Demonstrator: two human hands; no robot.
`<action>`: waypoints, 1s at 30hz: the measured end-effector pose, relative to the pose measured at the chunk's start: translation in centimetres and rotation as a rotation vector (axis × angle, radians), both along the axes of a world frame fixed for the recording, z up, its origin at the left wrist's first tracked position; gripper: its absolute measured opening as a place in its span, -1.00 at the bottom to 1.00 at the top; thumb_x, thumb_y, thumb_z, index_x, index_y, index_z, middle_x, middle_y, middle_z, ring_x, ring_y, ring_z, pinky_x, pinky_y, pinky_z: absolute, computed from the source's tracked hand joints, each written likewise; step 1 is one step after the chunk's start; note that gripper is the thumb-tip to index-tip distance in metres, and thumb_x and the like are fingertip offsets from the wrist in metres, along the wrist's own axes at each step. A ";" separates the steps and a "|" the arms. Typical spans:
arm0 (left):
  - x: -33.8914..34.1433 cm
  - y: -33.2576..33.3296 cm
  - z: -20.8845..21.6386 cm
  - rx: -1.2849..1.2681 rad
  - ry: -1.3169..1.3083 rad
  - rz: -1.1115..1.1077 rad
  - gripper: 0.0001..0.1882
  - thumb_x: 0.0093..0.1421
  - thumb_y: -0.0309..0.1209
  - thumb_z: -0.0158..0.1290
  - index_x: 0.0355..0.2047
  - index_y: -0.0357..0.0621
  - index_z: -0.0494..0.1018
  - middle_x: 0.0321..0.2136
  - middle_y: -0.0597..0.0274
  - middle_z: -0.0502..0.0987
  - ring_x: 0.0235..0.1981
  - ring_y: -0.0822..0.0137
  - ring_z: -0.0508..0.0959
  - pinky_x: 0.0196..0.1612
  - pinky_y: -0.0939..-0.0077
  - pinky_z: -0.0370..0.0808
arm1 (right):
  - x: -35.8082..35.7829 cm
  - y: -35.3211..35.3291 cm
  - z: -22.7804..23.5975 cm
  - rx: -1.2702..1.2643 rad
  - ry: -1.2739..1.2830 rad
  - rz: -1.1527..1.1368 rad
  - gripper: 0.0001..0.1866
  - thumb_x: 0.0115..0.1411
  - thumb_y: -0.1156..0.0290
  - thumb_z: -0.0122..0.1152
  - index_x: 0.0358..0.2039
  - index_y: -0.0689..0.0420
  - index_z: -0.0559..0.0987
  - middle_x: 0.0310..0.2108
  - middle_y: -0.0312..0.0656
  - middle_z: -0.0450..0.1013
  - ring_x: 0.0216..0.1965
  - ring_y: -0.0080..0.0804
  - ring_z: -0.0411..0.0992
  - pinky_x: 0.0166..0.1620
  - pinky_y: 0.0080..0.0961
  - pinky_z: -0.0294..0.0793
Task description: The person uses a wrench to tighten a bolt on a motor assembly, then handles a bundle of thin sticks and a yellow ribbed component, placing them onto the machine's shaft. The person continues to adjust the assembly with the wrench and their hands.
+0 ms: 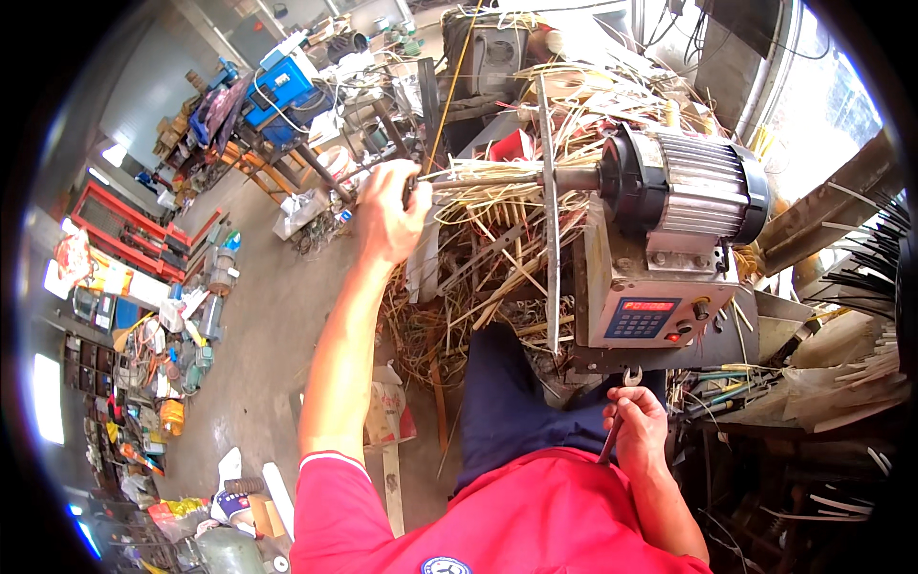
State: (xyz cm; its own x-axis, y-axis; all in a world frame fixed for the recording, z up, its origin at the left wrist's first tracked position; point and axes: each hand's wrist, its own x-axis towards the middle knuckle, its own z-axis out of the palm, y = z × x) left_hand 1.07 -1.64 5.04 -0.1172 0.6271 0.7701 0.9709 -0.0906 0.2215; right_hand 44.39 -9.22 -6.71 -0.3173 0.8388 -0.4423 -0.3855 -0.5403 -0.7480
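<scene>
My left hand (390,212) reaches far forward, its fingers closed around a small dark part at the left end of a thin horizontal shaft (497,180). What exactly it grips is mostly hidden by the fingers. The shaft runs right, past a long flat metal bar (552,258), to a finned electric motor (703,182). Close to my lap, my right hand (639,429) is wrapped around an open-end wrench (631,377). The wrench's jaw points up, just below the front edge of the motor's base. A metal control box (612,277) with a blue keypad (641,319) sits under the motor.
Offcut strips (497,258) are heaped around and behind the shaft. Blue equipment (282,91) stands on a bench at the back left. A red metal frame (129,230) lies farther left. Dark bristle-like rods (865,277) stick out at the right. A paper sack (387,407) sits near my knee.
</scene>
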 end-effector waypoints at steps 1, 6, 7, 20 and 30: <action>-0.4 0.2 -0.6 -0.032 0.002 -0.043 -0.70 0.29 -0.25 0.01 -0.24 -0.29 0.52 -0.26 -0.01 0.58 -0.18 -0.03 0.58 -0.08 0.23 0.50 | 0.0 0.1 0.0 0.000 0.005 0.005 -0.94 0.26 0.58 0.13 -0.26 0.22 0.54 -0.22 -0.17 0.54 -0.40 -0.51 0.47 -0.34 -0.60 0.49; -0.8 -0.7 -0.5 0.045 -0.340 -0.111 -0.68 0.39 -0.30 -0.13 -0.30 -0.28 0.54 -0.27 0.11 0.61 -0.22 0.30 0.58 -0.12 0.40 0.48 | -0.2 0.0 0.2 0.002 0.000 -0.004 -0.94 0.26 0.59 0.13 -0.26 0.23 0.54 -0.25 -0.19 0.55 -0.41 -0.54 0.47 -0.35 -0.63 0.50; -0.6 0.0 -0.5 0.082 -0.341 -0.096 -0.67 0.39 -0.30 -0.12 -0.31 -0.28 0.54 -0.39 0.07 0.55 -0.30 0.17 0.57 -0.16 0.36 0.46 | -0.3 0.0 0.0 0.004 -0.007 -0.003 -0.94 0.26 0.58 0.13 -0.26 0.22 0.54 -0.26 -0.19 0.55 -0.42 -0.54 0.47 -0.35 -0.63 0.50; -0.7 1.2 -1.1 -0.048 -0.531 -0.124 -0.59 0.45 -0.20 -0.14 -0.34 -0.22 0.58 -0.29 0.23 0.60 -0.24 0.36 0.55 -0.10 0.43 0.44 | -0.6 0.3 0.5 0.013 -0.026 0.002 -0.95 0.25 0.58 0.13 -0.29 0.21 0.54 -0.29 -0.20 0.54 -0.45 -0.58 0.45 -0.39 -0.66 0.48; -1.9 1.2 -1.3 -0.010 -0.481 -0.117 -0.65 0.43 -0.28 -0.13 -0.28 -0.23 0.59 -0.25 0.18 0.62 -0.18 0.28 0.57 -0.04 0.38 0.47 | -0.2 0.3 1.0 -0.004 -0.048 0.055 -0.97 0.25 0.57 0.14 -0.30 0.20 0.54 -0.23 -0.13 0.53 -0.37 -0.45 0.48 -0.32 -0.54 0.50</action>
